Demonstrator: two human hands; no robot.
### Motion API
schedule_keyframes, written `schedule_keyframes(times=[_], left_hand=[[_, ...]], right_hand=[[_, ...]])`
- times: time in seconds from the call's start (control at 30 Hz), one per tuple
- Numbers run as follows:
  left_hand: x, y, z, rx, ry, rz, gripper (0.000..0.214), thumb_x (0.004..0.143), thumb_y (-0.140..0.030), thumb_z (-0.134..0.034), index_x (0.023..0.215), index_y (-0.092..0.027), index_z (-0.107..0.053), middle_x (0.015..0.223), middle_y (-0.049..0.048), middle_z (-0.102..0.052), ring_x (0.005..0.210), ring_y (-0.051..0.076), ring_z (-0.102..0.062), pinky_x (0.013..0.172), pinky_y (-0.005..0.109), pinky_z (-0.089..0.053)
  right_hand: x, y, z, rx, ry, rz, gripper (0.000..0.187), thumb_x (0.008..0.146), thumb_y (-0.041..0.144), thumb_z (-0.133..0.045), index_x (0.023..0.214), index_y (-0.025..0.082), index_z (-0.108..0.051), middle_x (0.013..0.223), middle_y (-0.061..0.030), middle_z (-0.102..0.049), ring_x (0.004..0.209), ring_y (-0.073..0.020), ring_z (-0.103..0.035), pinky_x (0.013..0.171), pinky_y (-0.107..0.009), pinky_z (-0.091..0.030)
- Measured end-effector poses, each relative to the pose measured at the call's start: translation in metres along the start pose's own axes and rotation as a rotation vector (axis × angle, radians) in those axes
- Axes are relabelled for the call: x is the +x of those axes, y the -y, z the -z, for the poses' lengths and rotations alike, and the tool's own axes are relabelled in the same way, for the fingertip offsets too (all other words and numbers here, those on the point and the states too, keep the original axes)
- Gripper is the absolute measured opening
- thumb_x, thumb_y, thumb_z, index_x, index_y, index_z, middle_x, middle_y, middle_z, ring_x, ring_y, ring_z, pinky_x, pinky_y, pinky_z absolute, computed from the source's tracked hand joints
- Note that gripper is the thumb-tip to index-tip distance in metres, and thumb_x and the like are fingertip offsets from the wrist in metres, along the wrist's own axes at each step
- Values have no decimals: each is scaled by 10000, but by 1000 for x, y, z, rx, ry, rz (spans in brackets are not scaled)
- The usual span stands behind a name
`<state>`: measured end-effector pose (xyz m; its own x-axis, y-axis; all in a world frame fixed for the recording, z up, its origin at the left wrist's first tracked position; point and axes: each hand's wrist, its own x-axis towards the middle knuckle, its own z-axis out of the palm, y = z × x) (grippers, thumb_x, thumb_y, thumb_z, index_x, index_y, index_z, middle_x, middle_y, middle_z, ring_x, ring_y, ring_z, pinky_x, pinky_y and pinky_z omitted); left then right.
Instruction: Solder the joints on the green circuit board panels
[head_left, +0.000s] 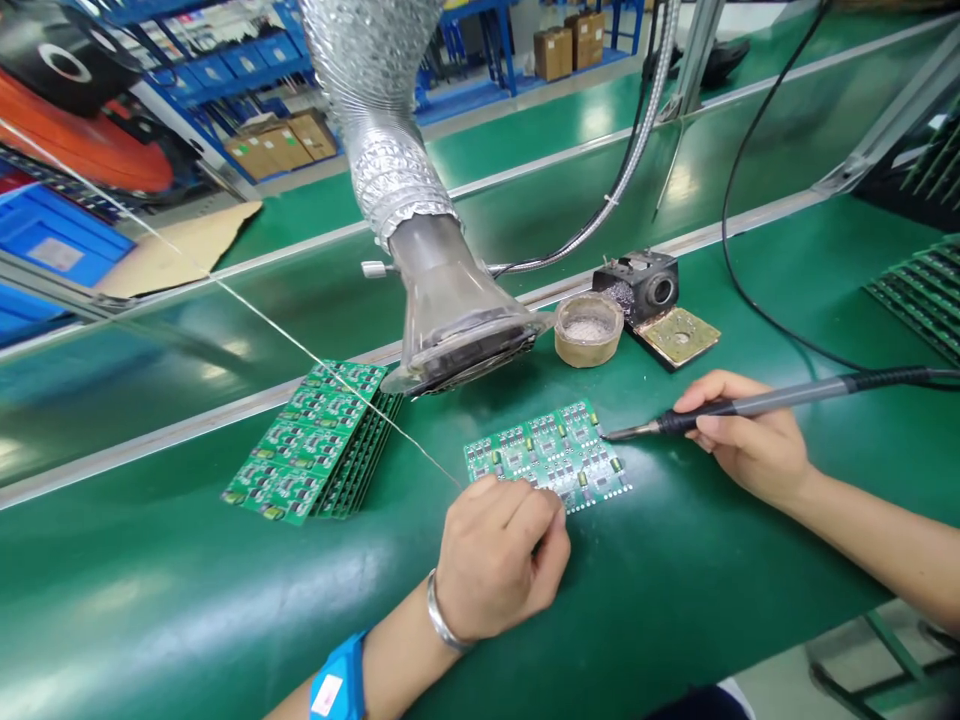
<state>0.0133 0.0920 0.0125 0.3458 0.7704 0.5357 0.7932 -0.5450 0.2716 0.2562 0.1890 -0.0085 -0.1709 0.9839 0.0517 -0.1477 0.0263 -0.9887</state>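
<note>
A green circuit board lies flat on the green bench. My right hand grips a soldering iron, its tip at the board's upper right edge; I cannot tell whether they touch. Over the board's lower left edge is my left hand, closed, with the fingertips hidden beneath it. A thin strand of solder wire comes down from the upper left and runs into this hand. A silver bracelet and a blue wrist strap are on the left wrist.
Several stacked circuit boards lean at left, more boards at far right. A fume extraction hood hangs low over the bench. Behind the board stand a round tub and an iron stand with sponge. The iron's cable loops at right.
</note>
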Motion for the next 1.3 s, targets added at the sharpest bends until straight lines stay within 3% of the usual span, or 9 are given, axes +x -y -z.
schedule_keyframes(times=[0.43, 0.7, 1.13, 1.3], left_hand=[[3, 3, -7, 21, 40, -11, 128, 799, -140, -541, 676, -173, -562, 532, -26, -500, 490, 113, -384, 510, 285, -308], [6, 4, -9, 7, 20, -24, 98, 790, -137, -551, 700, -168, -574, 532, -28, -485, 488, 112, -385, 513, 289, -308], [9, 6, -17, 75, 59, -52, 109, 811, -154, -539, 714, -170, -587, 532, -33, -474, 491, 112, -386, 528, 288, -286], [9, 6, -15, 69, 34, -52, 98, 805, -148, -543, 722, -171, -588, 533, -31, -485, 491, 110, -396, 527, 287, -289]], right_hand=[[0, -3, 3, -126, 55, 34, 91, 669, 190, -654, 758, 183, -673, 541, 8, -566, 456, -107, -461, 426, -240, -327], [-1, -1, 2, -26, -29, 23, 86, 630, 202, -685, 712, 184, -665, 537, 5, -566, 430, -98, -433, 412, -248, -291], [0, 2, -2, -127, -29, 6, 90, 621, 229, -674, 695, 181, -656, 503, 9, -559, 422, -105, -422, 400, -250, -287], [0, 1, 1, -61, -35, 39, 151, 634, 299, -719, 713, 186, -656, 520, 9, -555, 421, -98, -427, 395, -251, -291]])
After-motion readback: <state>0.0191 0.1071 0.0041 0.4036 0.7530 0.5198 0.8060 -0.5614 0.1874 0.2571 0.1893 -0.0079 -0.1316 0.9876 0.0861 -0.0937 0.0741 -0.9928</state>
